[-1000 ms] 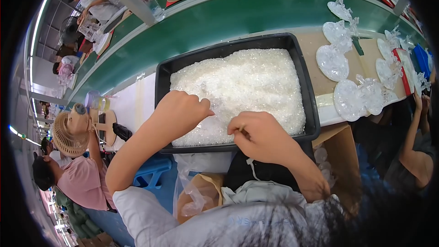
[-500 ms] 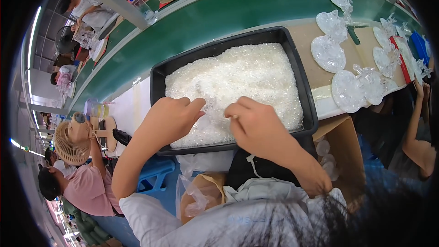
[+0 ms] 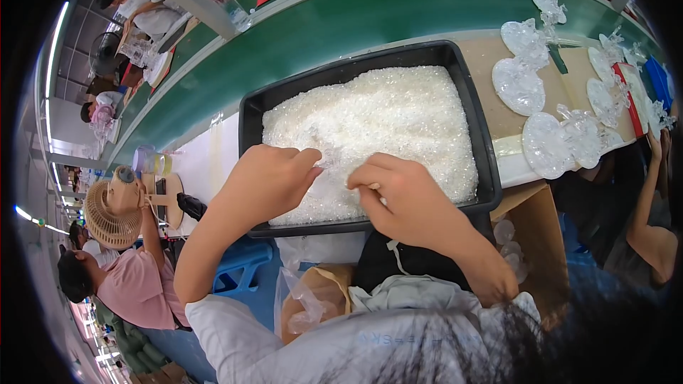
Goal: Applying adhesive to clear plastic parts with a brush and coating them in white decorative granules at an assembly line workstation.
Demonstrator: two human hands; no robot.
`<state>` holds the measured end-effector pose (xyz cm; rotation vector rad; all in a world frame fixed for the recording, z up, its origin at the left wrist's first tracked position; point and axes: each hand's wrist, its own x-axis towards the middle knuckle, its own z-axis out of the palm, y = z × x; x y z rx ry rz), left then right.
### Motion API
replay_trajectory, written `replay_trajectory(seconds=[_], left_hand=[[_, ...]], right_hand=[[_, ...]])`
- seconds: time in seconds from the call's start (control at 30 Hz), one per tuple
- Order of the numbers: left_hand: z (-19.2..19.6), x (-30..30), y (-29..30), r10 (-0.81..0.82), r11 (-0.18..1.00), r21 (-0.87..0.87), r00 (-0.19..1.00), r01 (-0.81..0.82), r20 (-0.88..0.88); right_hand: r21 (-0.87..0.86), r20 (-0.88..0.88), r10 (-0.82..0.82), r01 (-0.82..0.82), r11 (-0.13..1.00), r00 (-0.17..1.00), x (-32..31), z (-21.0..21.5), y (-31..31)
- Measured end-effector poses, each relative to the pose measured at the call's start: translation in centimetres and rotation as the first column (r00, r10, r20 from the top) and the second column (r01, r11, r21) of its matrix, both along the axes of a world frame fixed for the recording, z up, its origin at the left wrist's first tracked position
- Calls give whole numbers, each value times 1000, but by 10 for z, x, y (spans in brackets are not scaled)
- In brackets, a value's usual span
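Behind everything, a long green worktop (image 3: 341,39) bends from nine o'clock round to two, taking our tray's middle as the dial's centre. Before us sits a black tray (image 3: 479,139) heaped with clear, glittering granules (image 3: 413,121). At four o'clock, past its corner, stands an open cardboard box (image 3: 548,242); between two and three o'clock are clear ornaments (image 3: 519,85) with round bases.

Our left hand (image 3: 274,178) hangs over the granules at eight o'clock, thumb and forefinger drawn close; we cannot tell whether they grip anything. Our right hand (image 3: 398,188), at five o'clock, has its fingers bent inward, with a small pale thing (image 3: 373,185) showing there; pinched or worn, we cannot tell.

We judge the step in hand to be fine fingertip work above the granules, both hands apart but near. A next move seems to call for steady wrists and small finger motions.

Our arms cross the near rim at seven and five o'clock, so dropping them risks knocking it. The widest room lies over the granules, from twelve to two o'clock.
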<state>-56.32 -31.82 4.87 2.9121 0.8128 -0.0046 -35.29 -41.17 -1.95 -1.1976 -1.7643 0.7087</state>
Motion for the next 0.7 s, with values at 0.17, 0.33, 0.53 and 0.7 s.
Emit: replay_trajectory(seconds=[0.17, 0.33, 0.53, 0.7], left_hand=[[-9, 3, -4, 54, 998, 38, 996, -56, 68], [-8, 13, -5, 63, 998, 7, 997, -64, 46], [-6, 5, 3, 49, 993, -114, 990, -34, 132], [8, -7, -3, 60, 988, -148, 983, -34, 172]], right_hand=[[62, -247, -23, 39, 997, 969, 3, 8, -6], [-45, 92, -231, 235, 971, 969, 19, 9, -8], [147, -233, -11, 47, 988, 972, -7, 3, 6], [-95, -165, -102, 87, 992, 981, 22, 10, -16]])
